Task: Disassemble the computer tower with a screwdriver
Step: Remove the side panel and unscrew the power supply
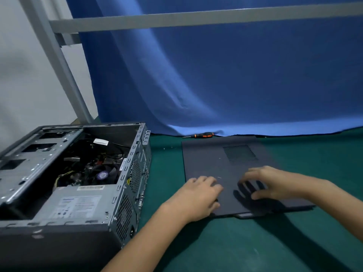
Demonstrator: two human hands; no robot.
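Observation:
The computer tower (64, 183) lies on its side at the left with its side open, showing a fan, cables and the grey power supply. Its dark side panel (225, 165) lies flat on the green table to the right. My left hand (200, 195) rests on the panel's near left part with fingers relaxed. My right hand (263, 183) hovers just over the panel's near right part, fingers spread and slightly bent, casting a shadow. A black and orange screwdriver (200, 135) lies beyond the panel at the table's back edge.
The green table (255, 242) runs to a blue cloth backdrop (216, 75). A grey metal frame (64, 79) stands behind the tower at the left. Two small screws (168, 148) lie between the tower and the panel.

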